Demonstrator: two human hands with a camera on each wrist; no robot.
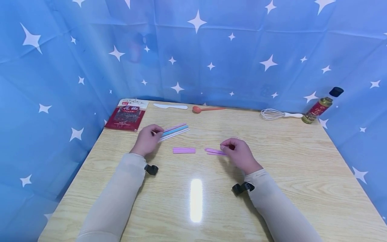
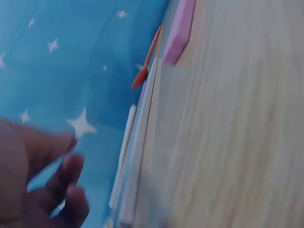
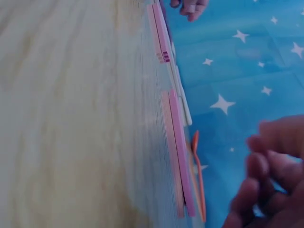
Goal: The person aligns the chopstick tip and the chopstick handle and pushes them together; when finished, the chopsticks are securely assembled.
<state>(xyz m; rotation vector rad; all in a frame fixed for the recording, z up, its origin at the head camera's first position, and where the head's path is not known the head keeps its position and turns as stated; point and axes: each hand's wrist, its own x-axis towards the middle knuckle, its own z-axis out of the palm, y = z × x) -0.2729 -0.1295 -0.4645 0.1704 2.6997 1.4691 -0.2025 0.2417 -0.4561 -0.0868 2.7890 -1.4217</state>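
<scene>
Beside a loose fan of thin pink, blue and white sticks (image 1: 175,131) is my left hand (image 1: 148,139), its fingers bent at the near end. The left wrist view shows these fingers (image 2: 73,166) apart from the white stick (image 2: 137,147), with nothing visible between them. My right hand (image 1: 240,154) hovers over a few pink-purple sticks (image 1: 214,152), thumb and forefinger close together. In the right wrist view its fingers (image 3: 256,166) hold nothing visible, and the pink sticks (image 3: 178,156) lie on the table. Between the hands lies a neat row of pink-purple sticks (image 1: 184,150).
Along the back edge of the wooden table (image 1: 169,201) lie a red spice packet (image 1: 125,116), a white knife (image 1: 170,106), an orange spoon (image 1: 198,109) and a whisk (image 1: 273,114). An oil bottle (image 1: 317,109) stands back right, before a blue star-patterned curtain (image 1: 196,50).
</scene>
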